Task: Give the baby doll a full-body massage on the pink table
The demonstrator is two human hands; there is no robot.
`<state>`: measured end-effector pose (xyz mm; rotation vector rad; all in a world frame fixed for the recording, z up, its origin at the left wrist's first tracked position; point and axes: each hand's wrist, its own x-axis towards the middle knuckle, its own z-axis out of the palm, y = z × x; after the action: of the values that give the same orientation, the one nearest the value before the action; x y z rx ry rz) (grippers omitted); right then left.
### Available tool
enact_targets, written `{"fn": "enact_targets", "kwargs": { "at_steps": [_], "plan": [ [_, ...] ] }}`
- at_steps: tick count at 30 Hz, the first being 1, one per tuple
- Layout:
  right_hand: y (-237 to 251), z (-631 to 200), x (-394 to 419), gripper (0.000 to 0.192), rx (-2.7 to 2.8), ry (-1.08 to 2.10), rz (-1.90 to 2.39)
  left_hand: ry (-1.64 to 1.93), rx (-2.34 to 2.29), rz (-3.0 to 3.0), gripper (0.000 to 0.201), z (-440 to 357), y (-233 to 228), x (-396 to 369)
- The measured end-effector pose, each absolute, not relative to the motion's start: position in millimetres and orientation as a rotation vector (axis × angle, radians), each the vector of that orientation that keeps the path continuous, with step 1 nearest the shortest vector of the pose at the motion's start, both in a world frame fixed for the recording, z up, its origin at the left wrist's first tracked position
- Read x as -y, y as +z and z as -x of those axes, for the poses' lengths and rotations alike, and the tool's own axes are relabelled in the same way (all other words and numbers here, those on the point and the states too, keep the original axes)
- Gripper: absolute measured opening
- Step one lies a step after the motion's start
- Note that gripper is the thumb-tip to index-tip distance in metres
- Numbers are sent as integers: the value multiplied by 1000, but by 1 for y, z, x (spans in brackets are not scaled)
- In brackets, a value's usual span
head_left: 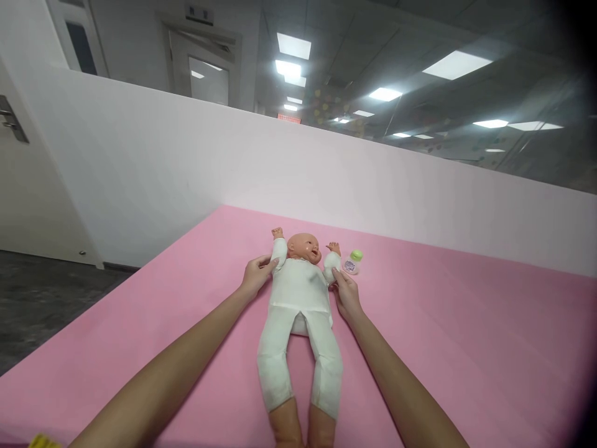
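**Flat pink tabletop (443,330), smooth white wall (326,168), and one bald baby doll in white clothes (300,286)**

Bright white square lights (457,65) shine from the grey ceiling (357,53) past the wall. On my left is a plain white door (28,186) with a grey metal handle (15,119), and dark grey floor (41,305) shows next to the tabletop.

The doll lies on its back on the pink, right in front of me. Its shiny plastic head (303,247) is far from me and turned to my right. Its legs point at me, and its feet are out of my sight. Both its arms bend up, one on each side of its head.

My left hand (257,275) holds the doll's arm on my left, with my thumb on the white sleeve and my fingers close to it. My right hand (346,292) holds the other arm near the bend, thumb on top; some of my fingers are hidden behind.

Just beside that arm is a small see-through bottle with a light green cap (351,265). I cannot tell if it touches the sleeve, and its words are too tiny to read. Something yellow (43,441) peeks in at the near left corner.
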<state>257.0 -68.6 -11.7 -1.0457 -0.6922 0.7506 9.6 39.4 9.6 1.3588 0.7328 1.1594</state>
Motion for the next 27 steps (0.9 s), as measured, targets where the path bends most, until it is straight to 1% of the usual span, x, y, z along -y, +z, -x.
{"fn": "enact_targets", "kwargs": {
  "at_steps": [6, 11, 15, 19, 21, 24, 27],
  "plan": [
    [-12, -256, 68, 42, 679, 712, 1067, 1142, -744, -1367, 47, -9, 10, -39],
    [-8, -254, 71, 31, 686, 751, 1014, 1134, -732, -1338, 47, -8, 13, -36],
    [-6, -254, 72, 34, 712, 781, 959, 1153, -678, -1332, 45, -8, 14, -38],
    [-9, -255, 71, 30, 706, 793, 956, 1178, -654, -1349, 31, -9, 10, -42],
    [-11, -255, 71, 30, 696, 810, 961, 1189, -659, -1354, 27, -9, 8, -43],
    [-12, -255, 70, 32, 684, 819, 954, 1192, -647, -1362, 30, -9, 8, -43],
    [-12, -254, 69, 30, 688, 766, 975, 1181, -637, -1357, 38, -9, 10, -41]
  ]
}}
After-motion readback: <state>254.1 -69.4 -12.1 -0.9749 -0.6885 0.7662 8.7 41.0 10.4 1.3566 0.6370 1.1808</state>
